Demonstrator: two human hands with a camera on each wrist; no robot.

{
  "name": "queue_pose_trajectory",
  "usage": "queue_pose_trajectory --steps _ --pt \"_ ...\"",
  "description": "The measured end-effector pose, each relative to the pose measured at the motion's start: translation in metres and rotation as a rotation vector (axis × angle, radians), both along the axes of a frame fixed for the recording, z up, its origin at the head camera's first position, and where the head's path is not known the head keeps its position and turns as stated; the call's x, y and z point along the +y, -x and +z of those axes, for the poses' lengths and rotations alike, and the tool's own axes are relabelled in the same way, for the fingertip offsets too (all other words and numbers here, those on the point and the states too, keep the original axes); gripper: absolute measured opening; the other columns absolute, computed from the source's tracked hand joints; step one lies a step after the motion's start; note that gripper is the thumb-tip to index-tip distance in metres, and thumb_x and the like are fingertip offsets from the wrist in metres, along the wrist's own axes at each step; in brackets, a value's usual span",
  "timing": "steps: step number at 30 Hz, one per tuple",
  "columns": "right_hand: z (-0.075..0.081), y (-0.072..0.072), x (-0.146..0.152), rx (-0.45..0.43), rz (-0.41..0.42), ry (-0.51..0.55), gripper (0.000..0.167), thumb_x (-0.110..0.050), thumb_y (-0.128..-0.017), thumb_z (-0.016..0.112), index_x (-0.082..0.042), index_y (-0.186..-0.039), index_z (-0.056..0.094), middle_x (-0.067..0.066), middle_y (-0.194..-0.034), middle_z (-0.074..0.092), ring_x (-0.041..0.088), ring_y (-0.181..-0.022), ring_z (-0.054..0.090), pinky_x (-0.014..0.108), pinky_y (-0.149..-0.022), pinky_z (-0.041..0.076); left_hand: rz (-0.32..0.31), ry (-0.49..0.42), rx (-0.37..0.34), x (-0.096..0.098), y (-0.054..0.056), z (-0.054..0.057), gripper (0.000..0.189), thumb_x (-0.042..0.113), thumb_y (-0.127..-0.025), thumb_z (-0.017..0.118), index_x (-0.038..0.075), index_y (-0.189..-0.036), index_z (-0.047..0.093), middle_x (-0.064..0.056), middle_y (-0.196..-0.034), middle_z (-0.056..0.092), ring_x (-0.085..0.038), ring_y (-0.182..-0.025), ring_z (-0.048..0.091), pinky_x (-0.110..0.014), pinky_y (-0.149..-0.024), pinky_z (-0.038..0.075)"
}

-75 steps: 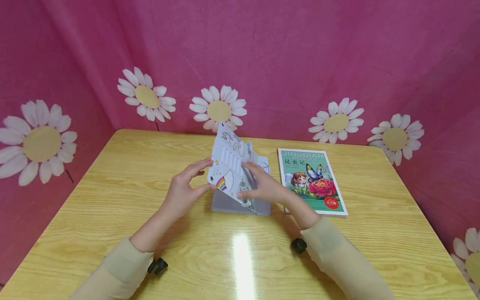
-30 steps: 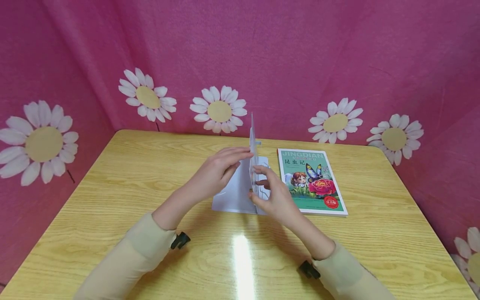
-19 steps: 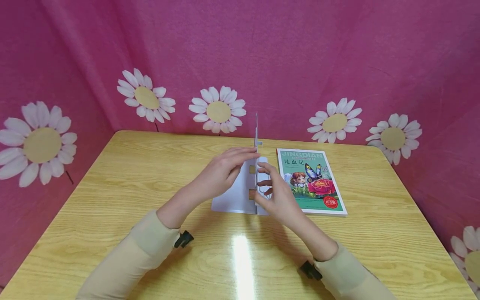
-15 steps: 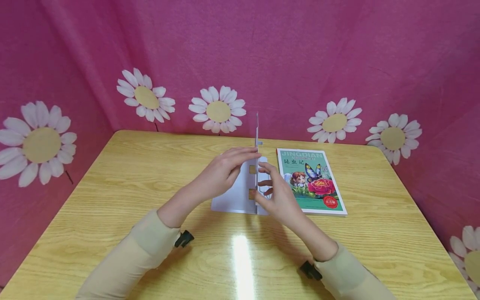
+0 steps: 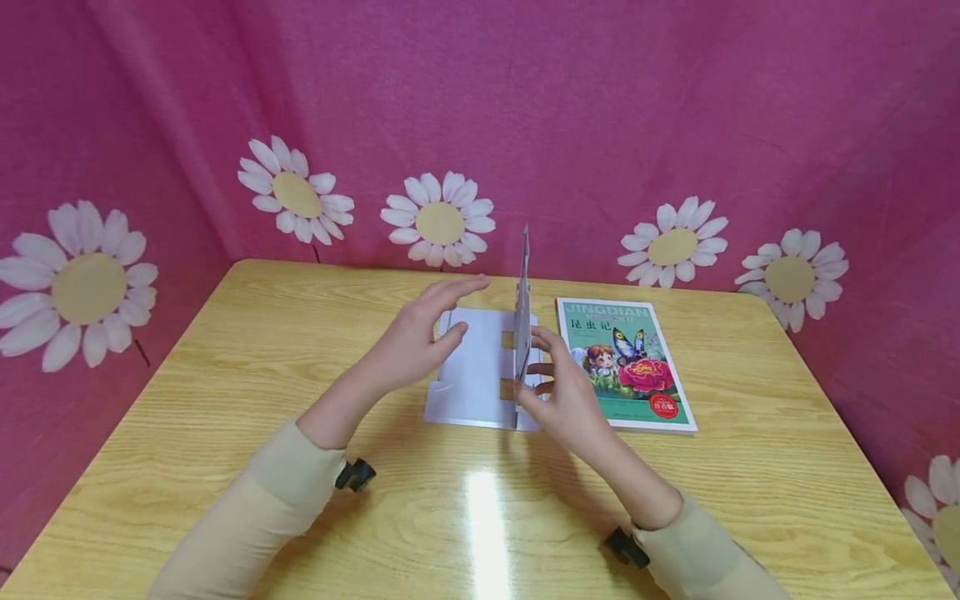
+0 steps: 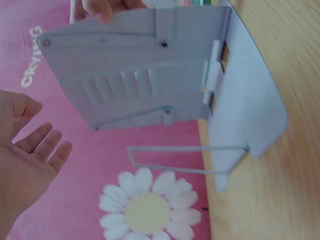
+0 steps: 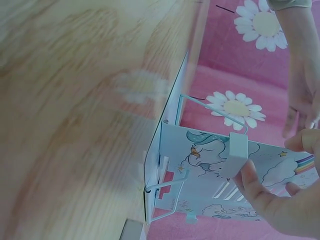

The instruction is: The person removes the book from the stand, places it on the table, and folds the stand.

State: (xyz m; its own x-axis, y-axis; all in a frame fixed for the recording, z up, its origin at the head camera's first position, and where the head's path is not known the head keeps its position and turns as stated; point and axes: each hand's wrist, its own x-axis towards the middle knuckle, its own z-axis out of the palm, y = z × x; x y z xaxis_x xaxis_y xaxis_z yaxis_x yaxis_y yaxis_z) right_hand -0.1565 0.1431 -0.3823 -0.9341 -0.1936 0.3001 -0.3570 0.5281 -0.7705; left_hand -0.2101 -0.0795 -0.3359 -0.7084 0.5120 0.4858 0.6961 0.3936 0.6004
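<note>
A white metal book stand with unicorn and rainbow print stands mid-table. Its slotted panel (image 5: 522, 308) is raised upright from the flat base (image 5: 472, 367), seen nearly edge-on in the head view. My right hand (image 5: 562, 387) holds the panel near its front edge; the right wrist view shows the thumb beside a white page clip (image 7: 237, 152). My left hand (image 5: 412, 342) hovers left of the panel, fingers extended and apart from it. In the left wrist view, the panel's plain back and a wire loop (image 6: 170, 148) rising from the base are visible.
To the right of the stand lies a green-covered children's book (image 5: 622, 400) with a butterfly picture. The wooden table (image 5: 247, 375) is bounded by a pink curtain (image 5: 555, 125) with daisies. A black wrist camera (image 5: 356, 475) hangs under the left sleeve.
The panel has swung from leaning left, printed face showing, to upright and slightly rightward. My left hand has come off it and moved left; my right hand has stayed at the panel.
</note>
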Motion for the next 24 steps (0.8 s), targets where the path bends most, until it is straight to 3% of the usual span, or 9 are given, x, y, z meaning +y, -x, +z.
queue_pose_trajectory --steps 4,12,19,24 --pt "0.003 -0.004 0.000 -0.032 -0.011 0.048 0.071 0.001 -0.080 0.065 -0.008 -0.141 0.031 0.018 -0.138 0.047 0.030 -0.100 0.064 0.038 -0.076 0.057 0.044 -0.004 -0.093 -0.011 0.009 -0.011 0.068 0.008 -0.087 0.066 0.020 -0.146 0.034 -0.002 -0.147 0.038 -0.019 -0.130 0.039 -0.042 -0.101 0.043" --pt "-0.003 -0.003 0.004 -0.077 -0.034 0.058 0.074 0.000 -0.080 0.064 -0.013 -0.143 0.028 0.016 -0.141 0.043 0.032 -0.107 0.061 0.038 -0.078 0.057 0.099 0.041 -0.325 -0.026 0.032 -0.044 0.094 0.016 -0.080 0.076 0.024 -0.151 0.017 -0.004 -0.152 0.023 -0.022 -0.137 0.028 -0.043 -0.109 0.034" --pt "-0.002 -0.004 0.005 -0.075 -0.040 0.047 0.074 -0.004 -0.081 0.065 -0.015 -0.143 0.027 0.016 -0.140 0.043 0.032 -0.107 0.061 0.038 -0.075 0.057 0.045 0.066 -0.414 -0.031 0.049 -0.069 0.097 0.014 -0.078 0.078 0.019 -0.152 0.015 -0.005 -0.154 0.021 -0.023 -0.139 0.025 -0.046 -0.112 0.029" --pt "-0.002 -0.004 0.006 -0.081 -0.038 0.054 0.073 -0.005 -0.082 0.066 -0.016 -0.143 0.027 0.015 -0.139 0.043 0.031 -0.108 0.061 0.038 -0.075 0.057 0.024 0.115 -0.496 -0.033 0.060 -0.081 0.099 0.014 -0.077 0.079 0.023 -0.152 0.014 -0.003 -0.154 0.022 -0.024 -0.140 0.024 -0.045 -0.114 0.025"
